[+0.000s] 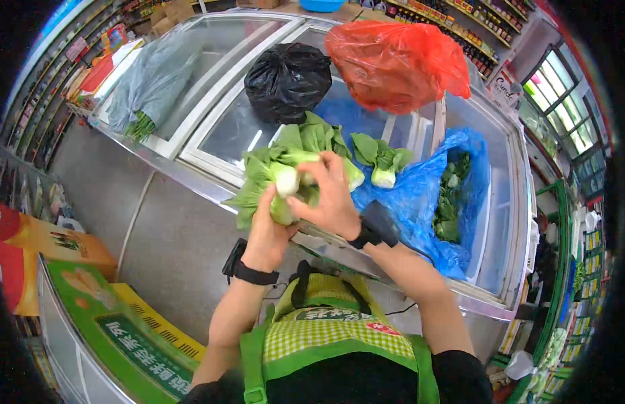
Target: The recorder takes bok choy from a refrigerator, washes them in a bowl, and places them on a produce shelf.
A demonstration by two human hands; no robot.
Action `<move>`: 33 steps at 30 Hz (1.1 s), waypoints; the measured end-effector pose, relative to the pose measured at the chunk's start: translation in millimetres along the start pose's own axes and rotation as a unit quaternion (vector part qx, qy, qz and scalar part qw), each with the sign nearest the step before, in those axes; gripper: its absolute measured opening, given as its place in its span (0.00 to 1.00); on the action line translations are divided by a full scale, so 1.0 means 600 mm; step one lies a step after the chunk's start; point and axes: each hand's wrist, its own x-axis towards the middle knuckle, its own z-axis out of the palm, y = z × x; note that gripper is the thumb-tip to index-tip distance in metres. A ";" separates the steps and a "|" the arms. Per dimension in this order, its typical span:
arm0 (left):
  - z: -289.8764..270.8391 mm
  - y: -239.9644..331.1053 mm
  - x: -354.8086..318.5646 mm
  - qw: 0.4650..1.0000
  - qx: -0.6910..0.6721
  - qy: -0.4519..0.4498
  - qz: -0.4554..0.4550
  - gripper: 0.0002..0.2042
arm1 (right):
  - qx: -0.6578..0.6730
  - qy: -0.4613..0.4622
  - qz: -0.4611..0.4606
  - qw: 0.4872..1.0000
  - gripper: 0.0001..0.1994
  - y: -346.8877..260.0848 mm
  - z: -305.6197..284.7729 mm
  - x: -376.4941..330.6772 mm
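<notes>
In front of me, my left hand (268,225) is closed around bok choy (285,180), its white root end up and its green leaves spreading to the left. My right hand (334,198) curls over the same bok choy from the right, thumb and fingertips at its stalks. What lies between those fingers is partly hidden. More bok choy (316,133) lies just behind my hands on the freezer lid. One separate bok choy (383,161) rests to the right on a spread blue plastic bag (400,195).
Chest freezers (225,145) with sliding glass lids stand before me. On them sit a black bag (285,81), a red bag (396,64) and a pale bag of green stalks (151,77). Leafy greens (450,195) fill the blue bag's right part. A green carton (117,323) stands lower left.
</notes>
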 end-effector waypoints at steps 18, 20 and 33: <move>0.000 0.034 0.005 0.978 -0.122 -0.094 -0.144 0.23 | 0.065 -0.159 -0.085 0.981 0.13 0.052 -0.062 0.033; 0.008 0.033 0.013 0.984 -0.116 -0.065 -0.119 0.22 | 0.082 -0.207 -0.068 0.973 0.15 0.056 -0.067 0.040; -0.017 0.048 0.042 0.992 -0.030 -0.005 -0.119 0.24 | -0.220 -0.147 -0.112 0.958 0.31 0.094 -0.046 0.030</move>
